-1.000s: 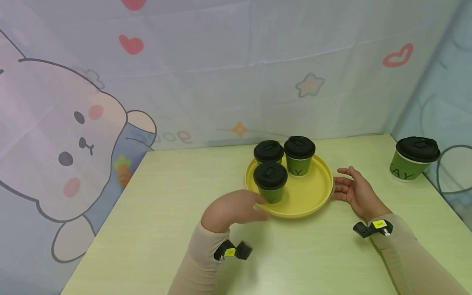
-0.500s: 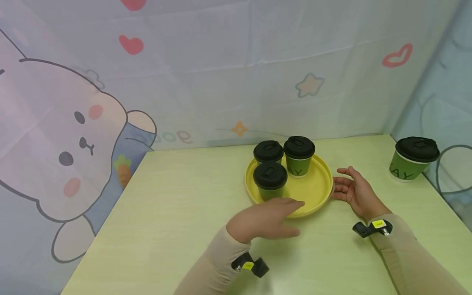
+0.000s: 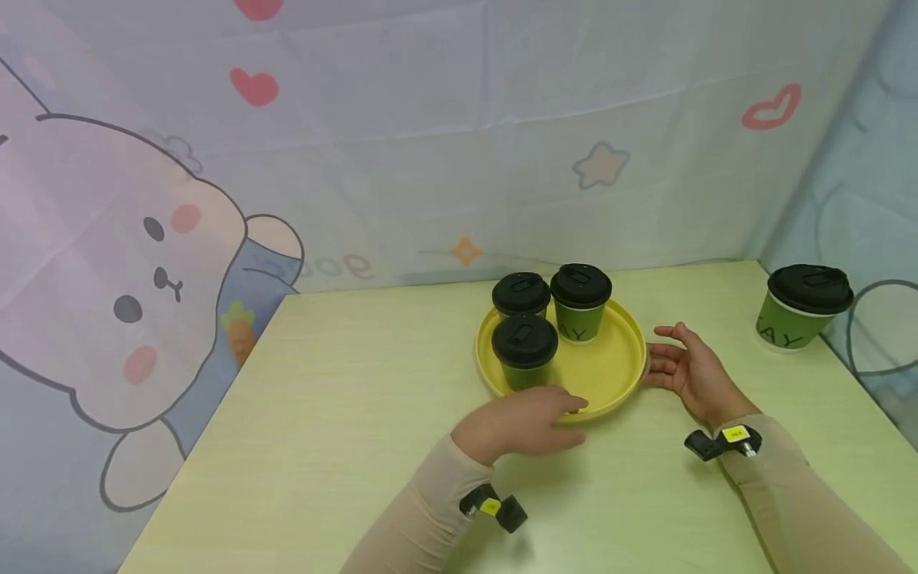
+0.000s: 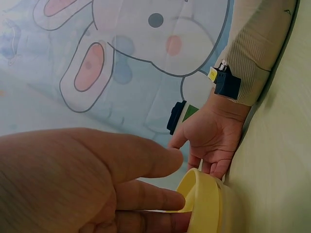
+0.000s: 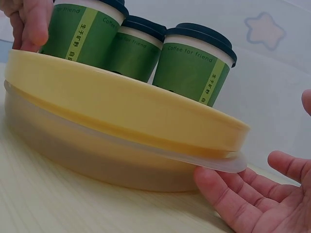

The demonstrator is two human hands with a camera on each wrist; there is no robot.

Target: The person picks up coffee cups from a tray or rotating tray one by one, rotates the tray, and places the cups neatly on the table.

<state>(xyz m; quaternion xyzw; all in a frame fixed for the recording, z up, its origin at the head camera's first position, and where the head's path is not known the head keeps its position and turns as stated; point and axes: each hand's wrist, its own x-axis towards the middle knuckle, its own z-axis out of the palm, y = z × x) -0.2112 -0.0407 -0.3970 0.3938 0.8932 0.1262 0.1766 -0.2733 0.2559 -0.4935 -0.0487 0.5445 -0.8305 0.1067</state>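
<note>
A round yellow tray (image 3: 595, 375) holds three green paper cups with black lids: a front cup (image 3: 526, 343), a back-left cup (image 3: 520, 293) and a back-right cup (image 3: 582, 303). In the right wrist view the tray sits over a frosted, see-through base (image 5: 97, 160). My left hand (image 3: 527, 422) is at the tray's near edge, its fingers reaching over the rim (image 4: 206, 204) and its thumb apart from them. It partly hides the front cup's bottom. At the tray's right side, my right hand (image 3: 692, 375) has its palm turned up, fingertips touching the base's edge.
Another green cup (image 3: 796, 315) with a black lid stands at the table's right edge. The pale table (image 3: 323, 414) meets a printed cloth backdrop (image 3: 402, 159) at the back and on the right.
My left hand has moved right from beside the front cup, along the tray's near edge, and its fingers now reach over the rim. The right hand, tray and cups look unchanged.
</note>
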